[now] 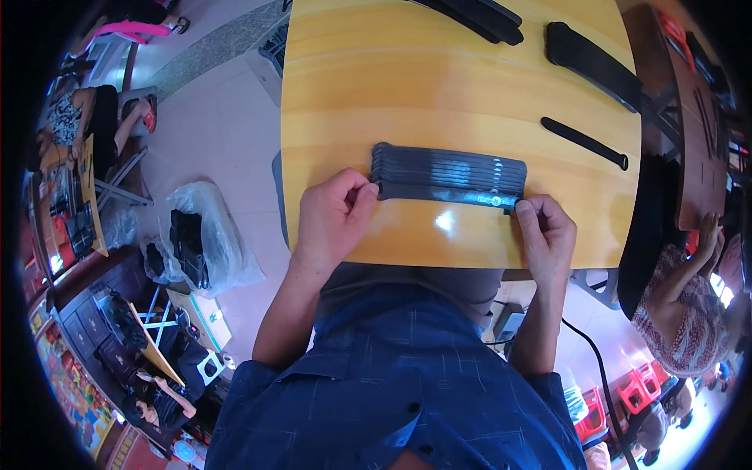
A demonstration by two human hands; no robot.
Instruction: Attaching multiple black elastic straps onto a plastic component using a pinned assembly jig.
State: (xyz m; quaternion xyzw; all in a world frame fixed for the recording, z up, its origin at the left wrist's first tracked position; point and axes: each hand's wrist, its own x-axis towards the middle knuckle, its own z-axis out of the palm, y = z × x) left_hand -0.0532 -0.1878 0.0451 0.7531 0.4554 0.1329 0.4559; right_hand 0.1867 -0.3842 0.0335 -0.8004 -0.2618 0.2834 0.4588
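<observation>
Fanned out side by side on the table lies a row of flat black straps (446, 166), overlapping, with pale printing near their right ends. The nearest black strap (439, 194) lies along the row's front edge. My left hand (338, 211) pinches its left end between thumb and forefinger. At its right end, the thumb and fingers of my right hand (546, 229) are closed on the tip. One loose black strap (583, 142) with a small slotted end rests by itself to the right of the row.
A thick black strap bundle (593, 66) lies at the far right of the yellow wooden table (337, 94), another bundle (478, 17) at its far edge. A clear plastic bag (227, 251) with black items sits on the floor at left. People sit at tables on both sides.
</observation>
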